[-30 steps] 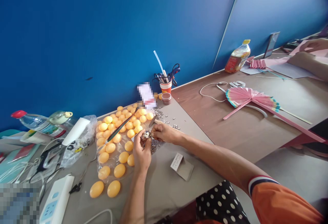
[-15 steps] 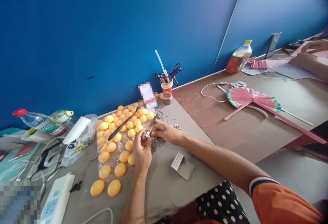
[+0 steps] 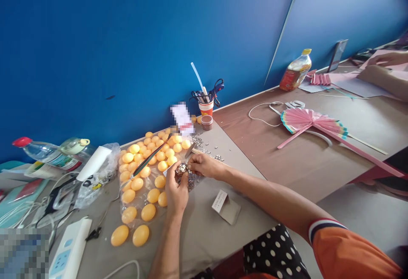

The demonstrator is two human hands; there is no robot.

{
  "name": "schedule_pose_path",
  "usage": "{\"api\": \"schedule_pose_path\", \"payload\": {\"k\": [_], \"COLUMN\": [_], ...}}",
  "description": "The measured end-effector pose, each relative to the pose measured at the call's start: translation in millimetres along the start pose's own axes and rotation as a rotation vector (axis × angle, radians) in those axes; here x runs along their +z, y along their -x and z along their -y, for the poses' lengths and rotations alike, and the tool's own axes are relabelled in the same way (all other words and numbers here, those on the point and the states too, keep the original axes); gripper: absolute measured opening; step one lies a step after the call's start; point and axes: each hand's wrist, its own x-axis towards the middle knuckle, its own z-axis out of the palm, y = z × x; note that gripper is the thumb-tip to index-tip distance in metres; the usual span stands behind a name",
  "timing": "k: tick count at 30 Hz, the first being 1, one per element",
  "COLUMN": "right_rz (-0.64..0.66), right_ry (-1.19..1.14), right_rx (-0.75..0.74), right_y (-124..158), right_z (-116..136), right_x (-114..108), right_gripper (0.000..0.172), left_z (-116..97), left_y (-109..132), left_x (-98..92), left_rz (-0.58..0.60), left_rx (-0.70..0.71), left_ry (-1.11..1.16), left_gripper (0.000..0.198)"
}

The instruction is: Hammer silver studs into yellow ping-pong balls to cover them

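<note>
My left hand is closed round a small ball covered in shiny silver studs, held just above the table. My right hand pinches at the right side of that ball with thumb and fingertips; what it pinches is too small to make out. Under both hands lies a heap of loose silver studs. Left of them, several orange ping-pong balls are spread over a clear plastic bag, with a dark thin tool lying across them.
A red cup of pens and scissors stands by the blue wall. A folded card, a white power strip, bottles and cables crowd the left. A pink paper fan and another person's hands are to the right.
Almost nothing differs; both hands stay on the studded ball, with only a slight shift of the view.
</note>
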Motion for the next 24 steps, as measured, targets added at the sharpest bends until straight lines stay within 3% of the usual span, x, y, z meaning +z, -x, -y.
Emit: {"api": "schedule_pose_path", "payload": {"k": [18,24], "right_rz": [0.057,0.025], "right_ry": [-0.148,-0.069], "right_rx": [-0.001,0.002], "right_y": [-1.4,-0.6], "right_z": [-6.4,-3.7], "right_x": [-0.1,-0.7], "right_gripper": [0.017,0.017], "left_z": [-3.8,-1.1], "left_y": [1.0,0.5], "left_x": [0.0,0.5], "left_rz": [-0.012,-0.012], "left_rx": [0.021,0.007], "left_ry": [-0.010,-0.012], "left_gripper": [0.038,0.038]}}
